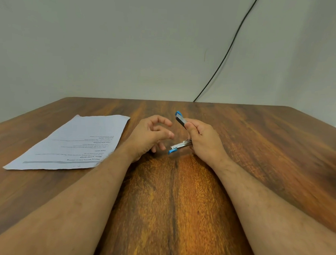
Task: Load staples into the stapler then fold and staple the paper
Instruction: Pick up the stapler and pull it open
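The right hand (201, 140) is gripping the stapler (181, 133), swung wide open above the middle of the wooden table (258, 150). The left hand (149, 136) is hovering just left of it, fingers loosely curled, holding nothing. The paper (70, 142) is lying flat at the far left

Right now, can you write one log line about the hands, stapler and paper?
right hand: grips stapler, swung open | left hand: fingers loosely curled, holding nothing | paper: flat, unfolded, on table
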